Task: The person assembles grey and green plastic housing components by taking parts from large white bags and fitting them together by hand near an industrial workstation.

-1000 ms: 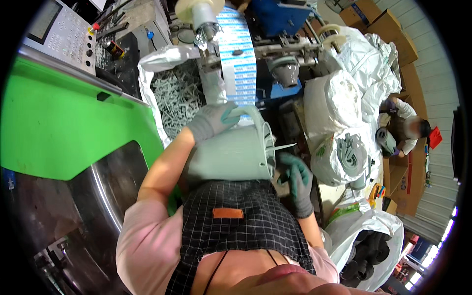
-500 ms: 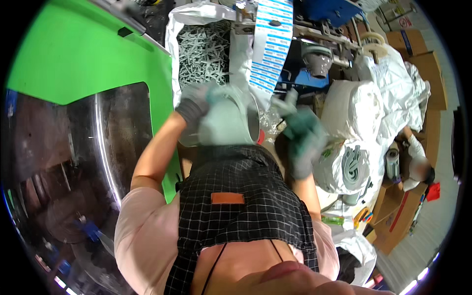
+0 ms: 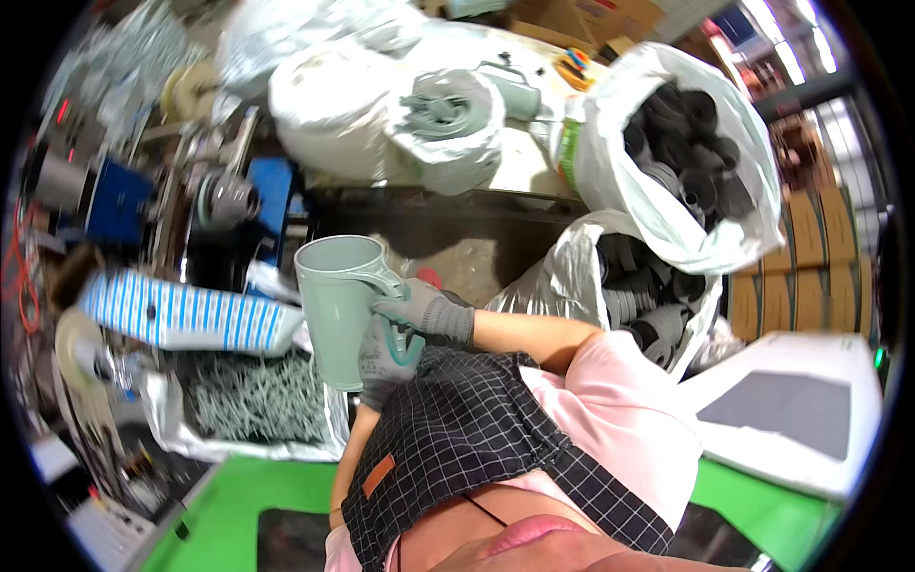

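Note:
A pale grey-green jug (image 3: 335,315) stands upright in front of my apron, its open top showing. My left hand (image 3: 386,360), in a grey glove with teal on the palm, is closed at the lower part of the jug's handle side. Just above it, my right hand (image 3: 419,310), in the same kind of glove, is closed on the upper part of the handle (image 3: 381,278). The fingers partly hide the handle. Below the jug, an open white bag (image 3: 176,434) holds many thin grey-green scraps (image 3: 257,398).
A blue-striped strip (image 3: 191,313) hangs near a machine (image 3: 224,198) at the left. Along the far table sit wrapped rolls (image 3: 334,110), a bag of grey-green pieces (image 3: 443,114) and another jug (image 3: 515,93). White bags (image 3: 610,200) of dark parts and a green surface (image 3: 224,510) lie nearby.
My view and body have turned to the right. My right hand, earlier apart and blurred with a pale piece, is now on the jug's handle beside my left hand.

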Available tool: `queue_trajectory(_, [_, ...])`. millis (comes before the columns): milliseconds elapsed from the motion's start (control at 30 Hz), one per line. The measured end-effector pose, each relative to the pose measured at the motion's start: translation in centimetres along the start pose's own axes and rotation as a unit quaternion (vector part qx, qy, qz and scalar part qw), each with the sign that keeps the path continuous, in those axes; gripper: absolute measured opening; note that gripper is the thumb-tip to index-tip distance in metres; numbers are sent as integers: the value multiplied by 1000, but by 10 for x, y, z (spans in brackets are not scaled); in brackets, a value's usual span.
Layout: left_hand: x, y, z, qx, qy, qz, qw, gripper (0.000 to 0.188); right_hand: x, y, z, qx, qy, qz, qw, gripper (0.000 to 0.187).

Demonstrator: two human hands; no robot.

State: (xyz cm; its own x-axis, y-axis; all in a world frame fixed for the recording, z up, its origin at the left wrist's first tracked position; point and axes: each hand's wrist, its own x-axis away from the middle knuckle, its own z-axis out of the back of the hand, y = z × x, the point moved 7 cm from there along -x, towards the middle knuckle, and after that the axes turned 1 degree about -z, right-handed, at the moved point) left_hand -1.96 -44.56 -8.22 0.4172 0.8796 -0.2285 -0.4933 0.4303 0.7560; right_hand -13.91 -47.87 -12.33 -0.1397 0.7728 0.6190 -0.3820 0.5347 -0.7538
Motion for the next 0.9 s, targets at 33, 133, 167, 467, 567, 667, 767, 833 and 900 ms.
queue_trajectory(33, [-10, 3, -25, -43, -67, 24, 997, 30, 5, 20, 18, -20, 27, 8, 999, 57])
queue_trajectory(133, [-55, 50, -56, -88, -184, -136, 969, 26, 27, 81, 89, -20, 234, 49, 971, 51])
queue_trajectory(167, [-79, 71, -58, -42, -151, -123, 980, 21, 43, 93, 111, 14, 294, 47, 955, 50])
queue_trajectory(467, [-290, 239, -290, 137, -244, -191, 941, 38, 143, 178, 300, 99, 439, 193, 872, 55])
queue_trajectory(567, [-323, 325, -407, 230, -350, -196, 887, 39, 175, 208, 335, 18, 432, 160, 888, 58])
queue_trajectory(667, [-344, 389, -541, 267, -422, -196, 844, 31, 197, 235, 352, -100, 446, 172, 873, 63])
queue_trajectory(767, [-349, 431, -666, 128, -404, -338, 840, 36, 205, 256, 355, -143, 431, 113, 884, 62])
queue_trajectory(833, [-342, 458, -727, 30, -416, -380, 825, 42, 205, 270, 345, -113, 456, 93, 878, 63])
queue_trajectory(900, [-345, 467, -768, -70, -421, -411, 805, 49, 216, 268, 357, -157, 421, 103, 887, 65])
